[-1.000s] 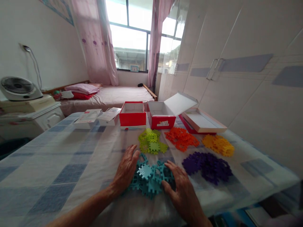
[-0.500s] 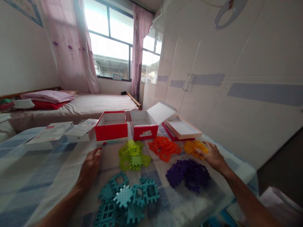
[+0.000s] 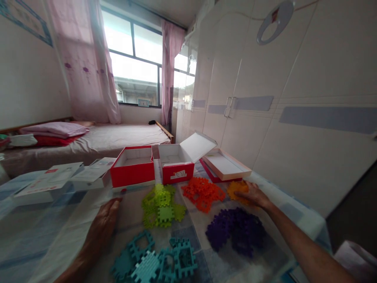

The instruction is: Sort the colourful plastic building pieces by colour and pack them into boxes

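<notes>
My right hand (image 3: 255,195) is on the yellow interlocking plastic pieces (image 3: 235,190), thumb and fingers around the near edge of the small pile. Its palm hides part of them. To the left, my left hand (image 3: 103,221) rests on its side on the tablecloth, fingers stretched forward, holding nothing. Nearest to it are the lime-green pieces (image 3: 163,214) and, closer to me, the teal pieces (image 3: 147,265), cut off by the lower edge. Orange pieces (image 3: 203,192) lie in the middle, beside the yellow ones. Dark purple pieces (image 3: 235,232) form a pile in front of my right hand.
Behind the piles stand a red open box (image 3: 132,173), a second red box (image 3: 177,173) with its white lid raised, and a shallow pale tray-like box (image 3: 226,165). Two white boxes (image 3: 48,182) lie at the left. A bed (image 3: 126,135) and white wardrobe (image 3: 235,78) stand beyond.
The view has tilted up a little, so the table things sit lower. My right hand has moved further over the yellow pieces and covers more of them. My left hand stays on the cloth.
</notes>
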A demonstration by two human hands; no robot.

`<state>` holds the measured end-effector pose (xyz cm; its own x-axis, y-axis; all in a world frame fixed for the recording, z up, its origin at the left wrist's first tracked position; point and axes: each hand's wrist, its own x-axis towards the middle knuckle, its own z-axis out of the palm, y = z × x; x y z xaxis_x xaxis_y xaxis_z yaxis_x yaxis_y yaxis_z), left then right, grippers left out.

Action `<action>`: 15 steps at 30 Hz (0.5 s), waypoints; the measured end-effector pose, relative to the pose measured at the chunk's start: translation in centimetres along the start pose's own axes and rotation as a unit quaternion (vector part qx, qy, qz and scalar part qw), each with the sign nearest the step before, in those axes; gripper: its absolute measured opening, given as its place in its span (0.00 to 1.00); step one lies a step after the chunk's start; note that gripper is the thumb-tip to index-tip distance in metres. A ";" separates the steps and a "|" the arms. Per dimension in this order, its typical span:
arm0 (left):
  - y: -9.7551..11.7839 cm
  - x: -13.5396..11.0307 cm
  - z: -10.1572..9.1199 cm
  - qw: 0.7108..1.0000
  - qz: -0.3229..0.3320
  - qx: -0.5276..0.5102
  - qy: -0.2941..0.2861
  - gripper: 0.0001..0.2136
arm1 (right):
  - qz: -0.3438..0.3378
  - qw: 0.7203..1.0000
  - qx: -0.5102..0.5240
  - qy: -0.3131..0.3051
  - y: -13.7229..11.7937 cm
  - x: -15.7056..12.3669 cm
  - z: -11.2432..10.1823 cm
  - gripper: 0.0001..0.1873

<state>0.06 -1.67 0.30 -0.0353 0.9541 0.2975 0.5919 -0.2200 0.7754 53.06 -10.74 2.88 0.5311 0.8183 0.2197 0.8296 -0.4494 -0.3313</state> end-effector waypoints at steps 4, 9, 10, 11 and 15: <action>0.0 0.0 -0.1 1.000 0.015 0.009 0.000 0.28 | 0.007 1.000 -0.006 0.028 -0.3 -0.6 0.5 0.37; 0.1 -0.1 -0.1 1.000 0.007 0.019 -0.010 0.28 | 0.003 0.997 0.018 0.075 0.2 -1.3 0.2 0.31; 0.2 -0.1 -0.1 1.000 0.003 0.020 -0.010 0.28 | 0.004 0.996 0.025 0.088 0.4 -1.3 0.1 0.30; 0.2 -0.1 -0.1 1.000 -0.001 0.020 -0.010 0.29 | 0.006 0.994 0.031 0.102 0.6 -1.3 0.0 0.29; 0.2 -0.1 -0.1 1.000 -0.014 0.020 -0.014 0.30 | 0.035 0.985 0.062 0.157 1.7 -1.2 -0.4 0.31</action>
<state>0.05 -1.81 0.50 -0.0297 0.9650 0.2605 0.6222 -0.1861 0.7604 53.91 -12.59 2.46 0.6302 0.6265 0.4587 0.7714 -0.4378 -0.4618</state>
